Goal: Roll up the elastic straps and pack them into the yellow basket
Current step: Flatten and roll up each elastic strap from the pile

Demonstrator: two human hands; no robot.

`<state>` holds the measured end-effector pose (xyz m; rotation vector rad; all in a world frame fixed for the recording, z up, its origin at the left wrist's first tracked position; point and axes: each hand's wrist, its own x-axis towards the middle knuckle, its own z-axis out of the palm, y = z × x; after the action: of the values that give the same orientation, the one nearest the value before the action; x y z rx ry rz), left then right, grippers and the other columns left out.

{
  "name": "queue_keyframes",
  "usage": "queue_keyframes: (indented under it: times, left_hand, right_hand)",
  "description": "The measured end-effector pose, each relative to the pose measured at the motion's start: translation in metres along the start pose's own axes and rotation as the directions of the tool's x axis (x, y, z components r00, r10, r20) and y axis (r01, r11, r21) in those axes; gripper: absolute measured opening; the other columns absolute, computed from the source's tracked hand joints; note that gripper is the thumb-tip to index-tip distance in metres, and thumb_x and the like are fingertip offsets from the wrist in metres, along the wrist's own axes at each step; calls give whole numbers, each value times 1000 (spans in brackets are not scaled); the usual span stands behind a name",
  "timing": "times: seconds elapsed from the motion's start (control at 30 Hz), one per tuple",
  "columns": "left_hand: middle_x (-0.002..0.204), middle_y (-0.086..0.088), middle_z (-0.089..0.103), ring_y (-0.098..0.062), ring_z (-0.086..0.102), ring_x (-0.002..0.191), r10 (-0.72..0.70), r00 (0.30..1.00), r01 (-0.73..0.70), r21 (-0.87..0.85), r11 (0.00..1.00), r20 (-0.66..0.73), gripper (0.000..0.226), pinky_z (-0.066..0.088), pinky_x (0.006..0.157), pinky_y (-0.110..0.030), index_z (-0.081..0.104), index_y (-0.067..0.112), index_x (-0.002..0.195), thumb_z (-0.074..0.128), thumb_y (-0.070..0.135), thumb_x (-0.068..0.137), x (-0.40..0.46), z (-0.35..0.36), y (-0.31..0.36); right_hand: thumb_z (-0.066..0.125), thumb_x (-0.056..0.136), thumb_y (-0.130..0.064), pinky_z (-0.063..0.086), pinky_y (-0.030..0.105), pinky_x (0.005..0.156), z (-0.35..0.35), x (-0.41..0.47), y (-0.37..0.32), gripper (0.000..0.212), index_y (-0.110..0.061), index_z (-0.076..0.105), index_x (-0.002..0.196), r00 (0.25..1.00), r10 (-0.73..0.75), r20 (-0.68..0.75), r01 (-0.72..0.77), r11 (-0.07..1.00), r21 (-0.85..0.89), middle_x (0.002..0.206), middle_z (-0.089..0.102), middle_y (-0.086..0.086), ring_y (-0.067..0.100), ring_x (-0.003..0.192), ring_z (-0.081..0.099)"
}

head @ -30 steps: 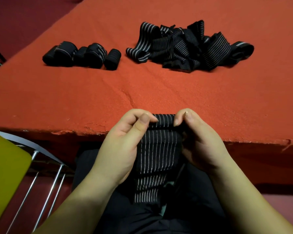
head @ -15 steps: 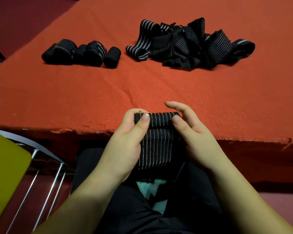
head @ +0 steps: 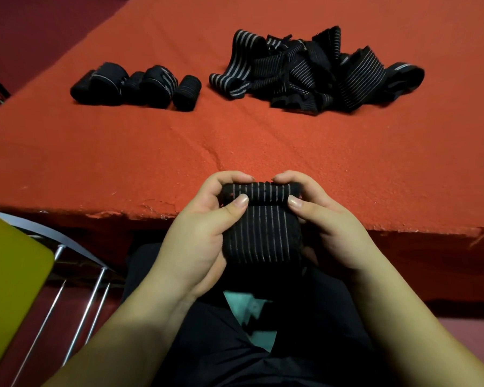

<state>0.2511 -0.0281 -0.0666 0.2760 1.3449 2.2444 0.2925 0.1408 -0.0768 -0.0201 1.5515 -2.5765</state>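
Nearest, over the lap: left hand (head: 204, 233) and right hand (head: 330, 227) both closed on one striped elastic strap (head: 263, 233), thumbs pressing the rolled top edge, fingers curled behind it. Roll only started, by the look of it; the flat length hangs down between the palms, its lower end lost against dark clothing.

At the near left edge: a yellow surface (head: 9, 289), cut off by the frame, possibly the yellow basket, though no rim or inside visible, so impossible to confirm or to tell what lies in it. Beside it, thin metal legs (head: 76, 311) of some stand or chair, only partly seen.

Further out on the red cloth-covered table (head: 151, 152): a row of finished rolls (head: 134, 86), about five, touching one another, exact count hard to make out in black on black. To their right, just apart, a tangled pile of unrolled straps (head: 313, 76), number unclear.

Judged from this: rolling well under way yet far from finished, and the finished rolls not yet packed
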Motion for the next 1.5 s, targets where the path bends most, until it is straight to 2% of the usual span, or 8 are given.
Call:
queue_keyframes:
  times: [0.17,0.47,0.6,0.77,0.9,1.07,1.23,1.5]
  left_hand:
    - [83,-1,68,-16,66,78,16,999,-17,-49,999,-28,24,55,73,-30,65,17,75,50,-2,71,0,4,0]
    - [86,2,67,-11,65,82,-12,991,24,87,996,-132,4,52,72,-29,59,25,95,59,24,91,3,5,-13]
    - [90,0,72,-13,70,88,-56,988,62,36,997,-142,30,53,77,-30,56,17,108,63,33,84,4,7,-11]
    - [107,-4,74,-16,70,103,-142,984,150,80,985,-106,34,53,88,-33,57,14,120,52,37,95,2,8,-12]
    - [90,1,73,-12,70,91,-128,988,136,94,986,-87,33,52,80,-28,57,13,108,54,38,86,0,6,-11]
    - [83,8,71,-6,68,87,-121,991,129,226,965,-50,34,51,81,-28,55,18,105,54,44,82,2,1,-10]
    - [100,-5,70,-20,67,98,-113,993,116,152,982,-29,21,54,90,-37,61,18,107,58,28,89,2,0,-11]
    - [101,-9,68,-22,67,90,-90,996,90,-16,996,-27,25,58,80,-34,70,20,96,62,4,79,6,-1,-6]
  right_hand:
    - [43,73,-6,45,20,53,3,1,2,36,-31,70,76,999,-10,-35,9,999,-50,80,67,-5,8,65,58]
    - [40,98,-28,40,11,83,5,0,15,28,-39,63,87,967,-251,-32,206,853,-479,89,60,-24,-5,87,54]
    - [43,97,-27,42,18,92,2,2,16,31,-47,67,99,965,-257,-48,207,863,-461,103,65,-20,0,101,59]
    - [49,93,-33,47,20,79,-5,0,14,36,-52,52,123,984,-152,-91,101,904,-415,95,64,-19,2,90,62]
    - [45,89,-36,46,33,86,-5,2,17,30,-49,59,112,996,-4,-91,-29,935,-354,95,67,-12,12,92,62]
    - [45,89,-41,48,25,82,-7,2,11,20,-41,58,103,995,80,-58,-94,939,-330,93,68,-13,7,90,63]
    - [53,87,-28,51,26,79,-11,3,10,22,-40,66,102,997,21,-71,-37,973,-227,99,68,-7,11,92,64]
    - [54,88,-18,54,26,77,-11,0,7,29,-32,61,113,999,46,-3,-46,992,-115,102,68,-5,13,91,65]
